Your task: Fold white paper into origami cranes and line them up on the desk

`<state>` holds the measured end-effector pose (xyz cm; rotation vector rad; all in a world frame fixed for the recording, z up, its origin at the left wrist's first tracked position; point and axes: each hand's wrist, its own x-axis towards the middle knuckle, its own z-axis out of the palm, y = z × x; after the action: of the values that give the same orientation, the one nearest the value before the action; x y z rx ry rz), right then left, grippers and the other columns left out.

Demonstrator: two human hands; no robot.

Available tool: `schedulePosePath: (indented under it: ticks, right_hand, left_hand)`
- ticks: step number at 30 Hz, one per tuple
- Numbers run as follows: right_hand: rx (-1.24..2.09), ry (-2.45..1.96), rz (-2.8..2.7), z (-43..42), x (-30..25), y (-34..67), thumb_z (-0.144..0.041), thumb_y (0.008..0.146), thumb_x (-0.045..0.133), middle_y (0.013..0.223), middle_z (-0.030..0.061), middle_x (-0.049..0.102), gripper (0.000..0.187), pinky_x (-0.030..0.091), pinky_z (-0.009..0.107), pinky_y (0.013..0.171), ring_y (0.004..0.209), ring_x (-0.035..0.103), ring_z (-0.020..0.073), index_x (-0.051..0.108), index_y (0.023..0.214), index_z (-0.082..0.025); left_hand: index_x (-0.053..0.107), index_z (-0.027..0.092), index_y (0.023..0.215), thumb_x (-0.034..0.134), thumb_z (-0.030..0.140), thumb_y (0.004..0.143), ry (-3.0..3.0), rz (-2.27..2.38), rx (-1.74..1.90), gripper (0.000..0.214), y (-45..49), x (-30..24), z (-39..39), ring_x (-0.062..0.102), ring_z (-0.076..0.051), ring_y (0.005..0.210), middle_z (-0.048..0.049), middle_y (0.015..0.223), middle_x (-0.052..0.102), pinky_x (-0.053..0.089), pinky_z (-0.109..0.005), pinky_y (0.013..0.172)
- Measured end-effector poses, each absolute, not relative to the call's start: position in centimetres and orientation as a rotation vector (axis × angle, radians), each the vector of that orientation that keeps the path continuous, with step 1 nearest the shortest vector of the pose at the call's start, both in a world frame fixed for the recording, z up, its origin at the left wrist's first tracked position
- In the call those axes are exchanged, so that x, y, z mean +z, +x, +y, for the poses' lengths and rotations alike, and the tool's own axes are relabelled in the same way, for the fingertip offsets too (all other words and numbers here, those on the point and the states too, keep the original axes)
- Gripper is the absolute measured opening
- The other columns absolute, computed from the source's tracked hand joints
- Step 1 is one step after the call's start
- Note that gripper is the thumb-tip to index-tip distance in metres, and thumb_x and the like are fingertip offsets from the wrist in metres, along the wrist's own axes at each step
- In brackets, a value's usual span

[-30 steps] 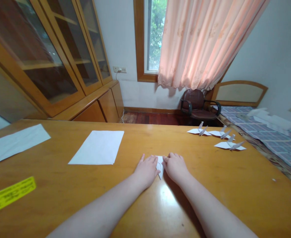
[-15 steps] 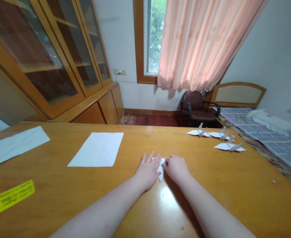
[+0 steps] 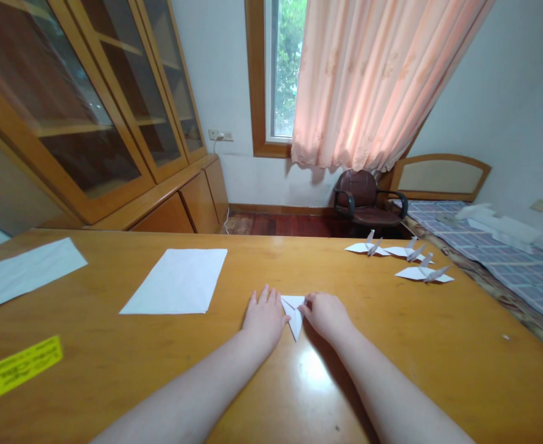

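White folded paper, point toward the wearer, flat on wooden table

Small kite-like piece lies in the middle of the table, between both hands, creases showing. Left hand sits palm down just beside it, fingers spread wide on the wood, thumb reaching the paper's left edge; probably there to steady it. Right hand is at the upper right corner, fingers curled in and bunched narrow; can't tell from where I stand whether they pinch the corner or just press it. Flat wood likely gives creases a firm backing.

Three paper cranes stand near the far right edge, wings out, well apart from the hands, presumably to keep them uncrushed. White paper sheet lies flat left of the hands, maybe more than one layer; likely parked within reach. Long paper strip further left; yellow label below it, text unreadable.

Containers: glass-fronted cabinet at left, doors shut, shelves visible, contents lost in reflections and shade. Lower cupboards closed, insides hidden. Bed at right carries a plaid cover and white pieces, material unclear.
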<state>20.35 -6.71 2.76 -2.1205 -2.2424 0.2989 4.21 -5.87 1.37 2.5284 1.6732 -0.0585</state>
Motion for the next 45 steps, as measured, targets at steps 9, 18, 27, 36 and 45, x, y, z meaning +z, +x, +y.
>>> schedulePosePath:
  ticks: [9,18,27,36,45]
  right_hand:
    - [0.371,-2.110,-2.154,-6.3,2.6,20.9,-0.044,0.091,0.039,0.085,0.0098,0.071,0.040,0.038,0.027,0.066,0.079,0.064,0.0199,0.070,0.084,-0.020]
    - [0.473,-2.111,-1.897,-4.7,0.8,21.6,-0.037,0.086,0.051,0.084,0.0044,0.068,0.023,0.036,0.024,0.065,0.077,0.060,0.0155,0.065,0.084,-0.019]
    - [0.360,-1.797,-2.104,-4.5,-0.1,21.8,-0.026,0.088,0.051,0.103,0.0058,0.064,0.020,0.035,0.028,0.087,0.097,0.054,0.0169,0.070,0.095,-0.023]
    - [0.423,-1.745,-2.175,-5.2,1.1,21.5,-0.036,0.092,0.042,0.109,0.0064,0.061,0.031,0.033,0.031,0.091,0.101,0.050,0.0181,0.067,0.107,-0.023]
    - [0.455,-1.782,-2.161,-5.4,1.4,21.5,-0.037,0.087,0.050,0.111,0.0075,0.060,0.030,0.032,0.032,0.091,0.102,0.050,0.0192,0.066,0.108,-0.022]
  left_hand:
    - [0.057,0.016,0.113,0.054,0.039,0.084,2.515,1.644,0.248,0.037,3.1,0.8,-4.6,0.043,-0.029,0.124,-0.0121,0.120,0.059,0.029,-0.045,0.105]
    - [0.052,0.022,0.114,0.056,0.029,0.083,2.469,1.487,0.353,0.032,2.9,0.3,-4.0,0.039,-0.023,0.128,-0.0059,0.128,0.053,0.025,-0.043,0.109]
    - [0.039,0.025,0.136,0.041,0.031,0.088,2.525,1.406,0.163,0.048,2.9,-0.7,-3.8,0.021,-0.026,0.138,-0.0052,0.145,0.038,0.015,-0.052,0.111]
    - [0.056,0.023,0.117,0.038,0.044,0.090,2.415,1.289,0.351,0.038,2.6,0.5,-3.7,0.032,-0.023,0.133,-0.0055,0.137,0.048,0.021,-0.046,0.111]
    - [0.065,0.024,0.092,0.055,0.034,0.082,2.377,1.280,0.376,0.017,2.4,0.9,-3.5,0.039,-0.023,0.128,-0.0022,0.122,0.060,0.022,-0.047,0.110]
